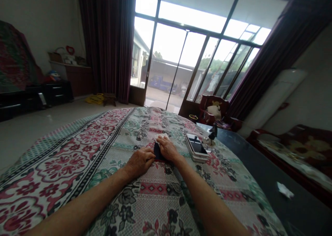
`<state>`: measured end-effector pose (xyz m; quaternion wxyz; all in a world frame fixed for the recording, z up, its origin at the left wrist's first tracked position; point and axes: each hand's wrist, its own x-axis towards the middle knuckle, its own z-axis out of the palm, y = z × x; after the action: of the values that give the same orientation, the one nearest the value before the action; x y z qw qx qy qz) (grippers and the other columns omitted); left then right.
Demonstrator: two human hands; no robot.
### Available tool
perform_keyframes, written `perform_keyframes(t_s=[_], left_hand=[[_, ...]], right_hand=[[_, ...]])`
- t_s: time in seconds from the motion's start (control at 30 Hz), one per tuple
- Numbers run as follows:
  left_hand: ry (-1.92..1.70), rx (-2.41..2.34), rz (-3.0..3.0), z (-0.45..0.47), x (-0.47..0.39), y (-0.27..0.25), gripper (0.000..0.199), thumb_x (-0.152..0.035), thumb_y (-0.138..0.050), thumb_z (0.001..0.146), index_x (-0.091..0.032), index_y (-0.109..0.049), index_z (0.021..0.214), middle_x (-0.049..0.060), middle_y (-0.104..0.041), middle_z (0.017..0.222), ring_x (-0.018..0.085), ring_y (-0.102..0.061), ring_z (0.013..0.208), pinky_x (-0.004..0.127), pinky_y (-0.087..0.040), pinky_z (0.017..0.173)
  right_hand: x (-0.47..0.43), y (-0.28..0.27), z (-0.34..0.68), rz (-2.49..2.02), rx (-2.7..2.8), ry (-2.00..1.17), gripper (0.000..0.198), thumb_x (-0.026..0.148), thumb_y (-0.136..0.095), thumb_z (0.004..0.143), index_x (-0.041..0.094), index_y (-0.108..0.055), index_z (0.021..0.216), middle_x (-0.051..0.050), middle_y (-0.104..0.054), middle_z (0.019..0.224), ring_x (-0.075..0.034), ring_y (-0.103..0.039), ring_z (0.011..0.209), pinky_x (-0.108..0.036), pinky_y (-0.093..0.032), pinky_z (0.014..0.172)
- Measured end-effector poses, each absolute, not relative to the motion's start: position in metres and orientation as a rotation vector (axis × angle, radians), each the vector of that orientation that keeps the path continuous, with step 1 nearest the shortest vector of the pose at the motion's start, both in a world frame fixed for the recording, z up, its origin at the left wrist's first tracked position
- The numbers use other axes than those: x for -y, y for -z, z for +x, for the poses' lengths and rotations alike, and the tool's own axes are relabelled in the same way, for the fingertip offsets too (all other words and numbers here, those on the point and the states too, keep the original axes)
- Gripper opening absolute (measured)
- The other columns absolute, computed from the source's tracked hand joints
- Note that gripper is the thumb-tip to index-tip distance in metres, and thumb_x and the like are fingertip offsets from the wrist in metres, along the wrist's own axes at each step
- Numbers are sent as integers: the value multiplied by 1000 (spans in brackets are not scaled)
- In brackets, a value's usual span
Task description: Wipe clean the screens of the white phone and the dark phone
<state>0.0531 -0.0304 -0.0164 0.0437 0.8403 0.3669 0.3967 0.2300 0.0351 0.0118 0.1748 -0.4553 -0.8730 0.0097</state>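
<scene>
A dark, flat slab with a reddish lower edge, which looks like a phone (157, 152), lies on the flowered cloth (124, 194). At its left edge, my left hand (140, 162) grips it with bent fingers. My right hand (167, 149) lies over its upper right part and covers much of it. Under the fingers of that hand a white wipe (164, 136) shows, pressed against the phone's top end. Just right of the hands sits a stack of white phones or tablets (197, 149), the top one with a dark screen.
A small dark figurine (213, 132) stands beyond the stack. To the right, a dark tabletop (259, 173) bears a crumpled white tissue (285, 190). A carved wooden chair (214, 110) and a wooden sofa (298, 149) stand further off, near glass doors (176, 66).
</scene>
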Motion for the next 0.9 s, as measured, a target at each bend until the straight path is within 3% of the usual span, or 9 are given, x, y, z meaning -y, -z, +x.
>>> perform_keyframes(t_s=[0.23, 0.9], left_hand=[[-1197, -1111, 2610, 53, 32, 14, 19, -15, -55, 85, -21, -73, 83, 4, -72, 91, 17, -65, 87, 30, -52, 82], [-1229, -1175, 2601, 53, 27, 22, 14, -11, -61, 78, -19, -72, 78, 5, -72, 86, 17, -66, 83, 27, -50, 82]], right_hand=[[-13, -19, 226, -1348, 2467, -42, 35, 7, -39, 88, 20, -62, 110, -7, -58, 126, -20, -50, 111, -34, -39, 98], [30, -4, 224, -1403, 2353, -9, 32, 14, -40, 91, 23, -62, 111, -5, -54, 134, -21, -45, 120, -34, -36, 101]])
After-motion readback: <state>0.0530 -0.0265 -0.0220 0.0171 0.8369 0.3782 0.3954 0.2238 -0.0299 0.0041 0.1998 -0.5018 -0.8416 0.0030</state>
